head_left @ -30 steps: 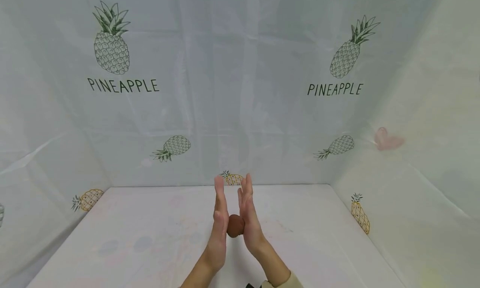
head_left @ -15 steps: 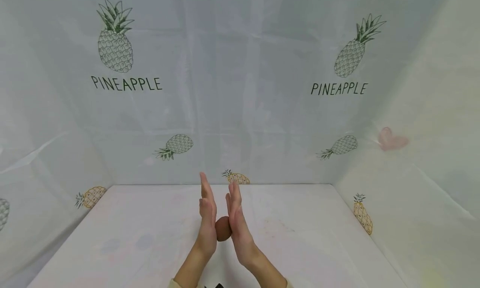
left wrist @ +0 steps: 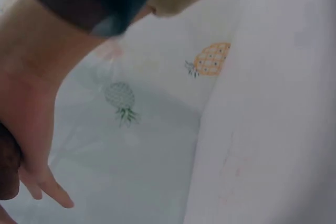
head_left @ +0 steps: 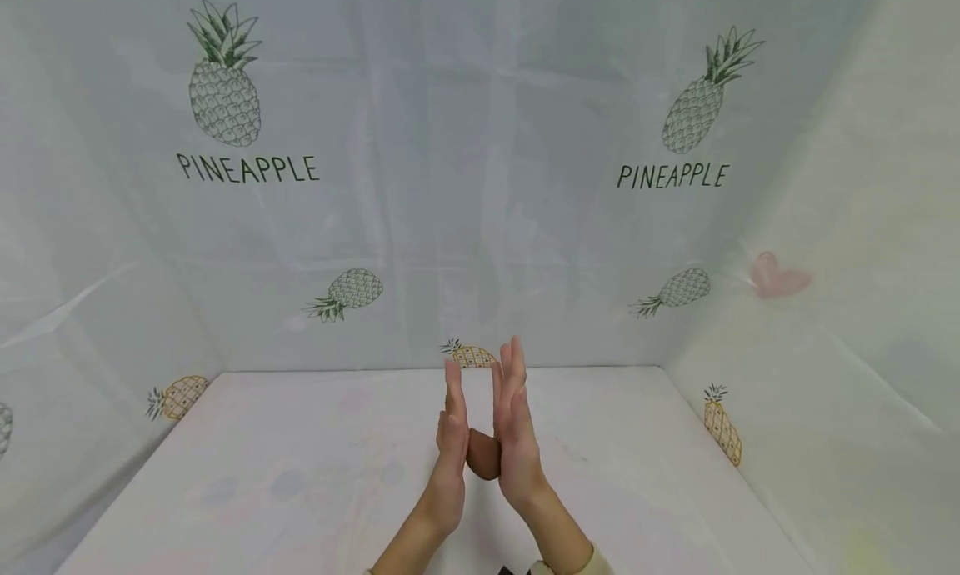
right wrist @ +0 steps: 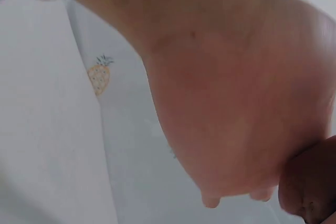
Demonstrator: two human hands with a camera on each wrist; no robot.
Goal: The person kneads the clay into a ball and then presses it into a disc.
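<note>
A brown lump of what looks like modelling clay (head_left: pixel 483 455) sits between two upright palms in the head view, rounded and drawn out a little like an egg. My left hand (head_left: pixel 452 462) presses it from the left with fingers straight and pointing away. From the other side my right hand (head_left: pixel 519 450) touches it, its fingers also stretched out. The palms stand apart at the fingertips. At the left edge of the left wrist view, part of the clay (left wrist: pixel 8 166) shows darkly beside a hand. In the right wrist view the clay (right wrist: pixel 310 182) lies against a palm at the lower right.
Below the hands spreads a white table (head_left: pixel 300 458) with faint coloured stains. A pale sheet (head_left: pixel 450 183) printed with pineapples hangs behind it, and similar sheeting (head_left: pixel 847 375) rises at the sides.
Both hands shifted left, then back right, with the clay staying between the palms. The left hand has drawn back while the right reached forward. The clay turned from round to more egg-shaped.
</note>
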